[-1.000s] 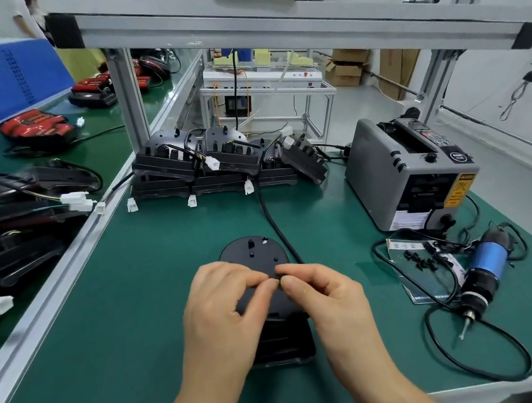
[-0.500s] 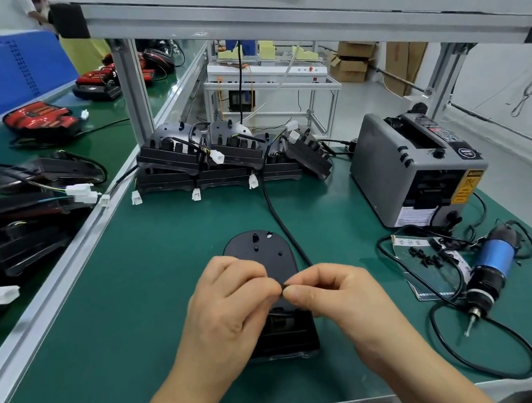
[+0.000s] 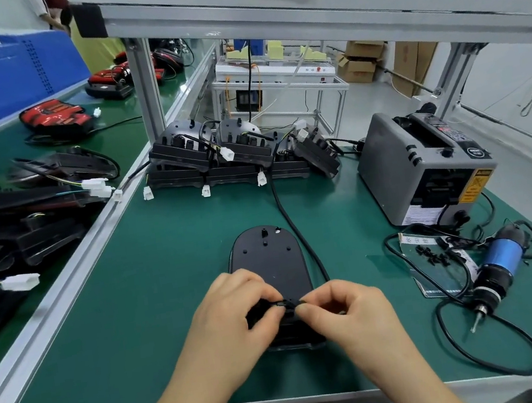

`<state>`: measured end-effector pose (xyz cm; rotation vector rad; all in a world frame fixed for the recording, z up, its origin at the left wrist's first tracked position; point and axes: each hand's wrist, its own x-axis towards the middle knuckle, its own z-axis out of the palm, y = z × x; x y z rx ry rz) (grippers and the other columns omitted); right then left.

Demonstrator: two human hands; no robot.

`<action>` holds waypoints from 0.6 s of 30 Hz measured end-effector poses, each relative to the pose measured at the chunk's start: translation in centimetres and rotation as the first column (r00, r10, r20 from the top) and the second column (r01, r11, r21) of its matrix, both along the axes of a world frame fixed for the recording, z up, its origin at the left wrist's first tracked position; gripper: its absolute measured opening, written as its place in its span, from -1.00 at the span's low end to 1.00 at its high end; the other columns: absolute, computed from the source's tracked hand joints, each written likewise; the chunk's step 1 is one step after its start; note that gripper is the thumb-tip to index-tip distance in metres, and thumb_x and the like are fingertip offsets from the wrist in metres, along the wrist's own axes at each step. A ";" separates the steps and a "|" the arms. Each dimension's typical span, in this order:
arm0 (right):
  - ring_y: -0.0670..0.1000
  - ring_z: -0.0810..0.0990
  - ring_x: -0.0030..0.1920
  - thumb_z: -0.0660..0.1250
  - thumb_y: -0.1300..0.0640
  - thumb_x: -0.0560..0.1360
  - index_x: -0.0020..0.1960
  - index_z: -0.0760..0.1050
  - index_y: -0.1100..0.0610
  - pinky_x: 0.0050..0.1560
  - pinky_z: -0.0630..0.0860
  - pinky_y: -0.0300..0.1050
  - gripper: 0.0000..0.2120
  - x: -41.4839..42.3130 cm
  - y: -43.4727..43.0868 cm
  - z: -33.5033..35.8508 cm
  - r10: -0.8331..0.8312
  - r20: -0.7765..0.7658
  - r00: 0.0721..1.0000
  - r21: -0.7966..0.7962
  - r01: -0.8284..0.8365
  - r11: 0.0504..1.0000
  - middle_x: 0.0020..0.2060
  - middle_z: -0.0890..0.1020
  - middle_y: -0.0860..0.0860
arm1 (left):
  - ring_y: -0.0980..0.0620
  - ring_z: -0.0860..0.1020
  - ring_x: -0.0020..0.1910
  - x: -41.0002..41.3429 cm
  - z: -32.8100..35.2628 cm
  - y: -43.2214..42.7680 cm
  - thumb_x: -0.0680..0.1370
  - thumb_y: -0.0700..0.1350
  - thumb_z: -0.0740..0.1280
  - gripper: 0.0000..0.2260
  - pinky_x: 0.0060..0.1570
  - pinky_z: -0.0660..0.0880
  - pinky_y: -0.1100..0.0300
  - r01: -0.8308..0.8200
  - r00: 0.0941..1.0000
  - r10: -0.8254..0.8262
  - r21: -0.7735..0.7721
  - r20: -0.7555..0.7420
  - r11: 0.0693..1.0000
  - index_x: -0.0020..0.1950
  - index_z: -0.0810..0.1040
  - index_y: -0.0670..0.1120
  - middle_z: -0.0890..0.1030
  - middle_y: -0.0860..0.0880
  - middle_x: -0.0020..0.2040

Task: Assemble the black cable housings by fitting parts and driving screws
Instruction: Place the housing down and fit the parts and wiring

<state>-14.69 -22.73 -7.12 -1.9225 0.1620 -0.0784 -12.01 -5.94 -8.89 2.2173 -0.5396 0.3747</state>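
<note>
A black oval housing (image 3: 269, 262) lies flat on the green mat in front of me, with its near end under my hands. My left hand (image 3: 236, 314) and my right hand (image 3: 345, 313) meet over that near end. Between their fingertips they pinch a small black part (image 3: 281, 304) where a black cable (image 3: 295, 228) reaches the housing. The cable runs from there to the back of the bench. A blue electric screwdriver (image 3: 496, 268) lies on the mat to the right, apart from both hands. Loose black screws (image 3: 436, 254) sit on a clear sheet beside it.
Several black housings (image 3: 238, 157) with white connectors are stacked at the back of the mat. A grey tape dispenser (image 3: 423, 165) stands at the right rear. The screwdriver's cord (image 3: 485, 361) loops over the near right mat. More housings lie on the left bench (image 3: 20, 215).
Both hands have moved nearer to me along the housing, from its middle to its near end, still pinched together. More of the housing's far part shows now.
</note>
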 end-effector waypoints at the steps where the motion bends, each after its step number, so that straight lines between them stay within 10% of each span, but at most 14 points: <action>1: -0.21 0.52 -0.43 0.51 0.17 0.34 -0.37 0.61 0.02 -0.33 0.45 -0.35 -0.85 -0.1 0.0 0.0 -0.009 0.011 1.000 -0.010 0.009 1.000 -0.43 0.64 -0.11 | 0.16 0.45 -0.08 0.0 0.1 -0.1 0.42 -0.15 0.46 -0.87 -0.09 0.40 0.26 -0.009 1.000 0.008 -0.020 -0.010 1.000 -0.20 0.58 0.07 0.51 0.21 -0.18; 18: -0.18 0.55 -0.21 0.47 0.00 0.35 -0.33 0.51 -0.13 -0.19 0.48 -0.24 -0.84 1.8 0.7 -1.4 -0.045 0.264 0.964 -0.326 0.133 0.936 -0.28 0.59 -0.21 | 0.11 0.49 -0.08 2.1 -0.2 -0.5 0.42 -0.15 0.35 -0.96 -0.08 0.38 0.33 0.056 0.998 -0.058 -0.170 -0.004 0.984 -0.23 0.55 -0.02 0.51 0.15 -0.14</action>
